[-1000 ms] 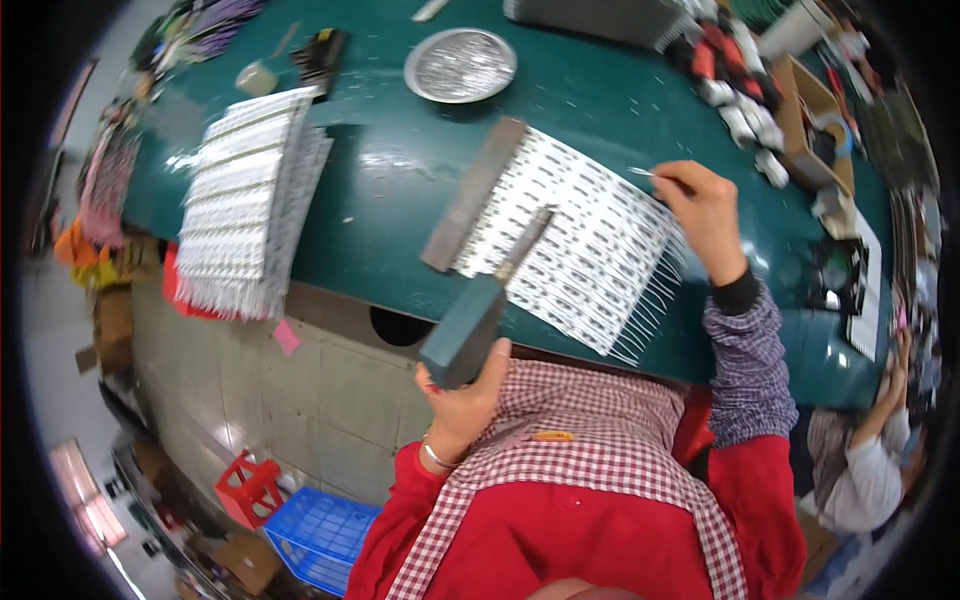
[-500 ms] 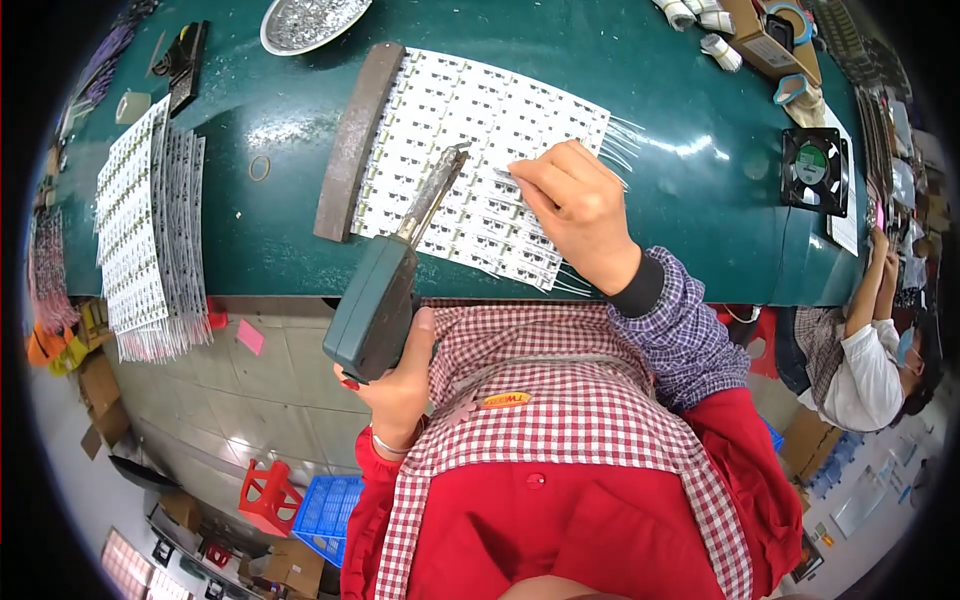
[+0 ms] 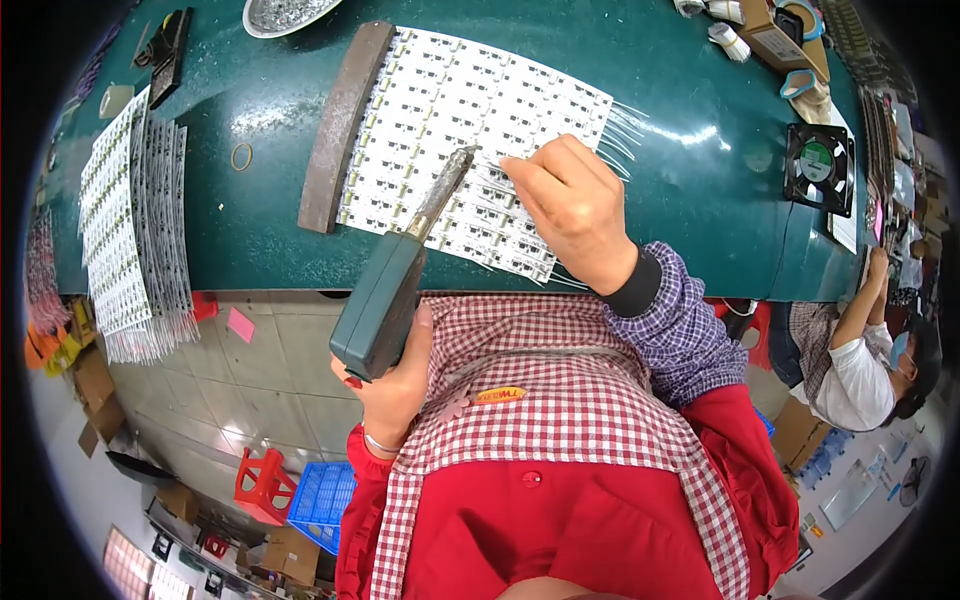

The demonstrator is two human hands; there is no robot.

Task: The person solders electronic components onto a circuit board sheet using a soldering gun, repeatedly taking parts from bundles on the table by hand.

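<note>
My left hand (image 3: pixel 398 372) is closed round the handle of a dark green soldering gun (image 3: pixel 385 300). Its long, crusted metal barrel points up and away over a white panel of small circuit boards (image 3: pixel 430 95). Thin white wires (image 3: pixel 622 135) stick out from the panel's right edge. Just right of the barrel's tip, my right hand (image 3: pixel 575 205) pinches thumb and forefinger together above the panel; whatever is between them is too small to make out. A dull brown metal bar (image 3: pixel 345 125) lies along the panel's left edge.
A stack of similar wired panels (image 3: pixel 120 220) overhangs the table's front edge at left. Farther off are a metal bowl (image 3: pixel 285 28) of silvery scraps and a black stand (image 3: pixel 172 58). At right stand a small black fan (image 3: pixel 818 168) and a cardboard box (image 3: pixel 778 45); a co-worker (image 3: pixel 850 375) sits beyond.
The soldering gun's tip has come closer to my right fingertips, and both sit slightly nearer to me over the panel. The whole view has shifted a little.
</note>
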